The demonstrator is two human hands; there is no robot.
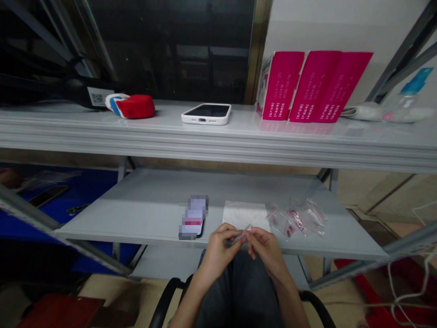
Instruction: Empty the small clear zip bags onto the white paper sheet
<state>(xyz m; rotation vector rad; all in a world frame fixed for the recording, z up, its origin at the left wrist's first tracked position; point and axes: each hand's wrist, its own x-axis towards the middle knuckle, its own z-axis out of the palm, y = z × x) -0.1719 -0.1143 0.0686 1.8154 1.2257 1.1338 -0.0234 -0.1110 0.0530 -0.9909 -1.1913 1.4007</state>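
Note:
My left hand (220, 248) and my right hand (266, 248) meet just in front of the lower grey shelf (146, 205), above my lap. Both pinch a small clear plastic bag (243, 233) between their fingertips. What is inside the bag is too small to make out. Just beyond my hands, a white sheet (245, 214) lies on the shelf. To its right sits a heap of small clear bags with red bits (298, 218). A phone with a blurred screen (193, 217) lies to the left of the sheet.
On the upper shelf (218, 132) stand three pink boxes (312, 86), a white phone (206, 113), a red, white and blue pouch (131, 105) and a clear bottle (406, 107). A blue surface with another phone (48, 195) is at the left. White cables (414, 282) hang at the right.

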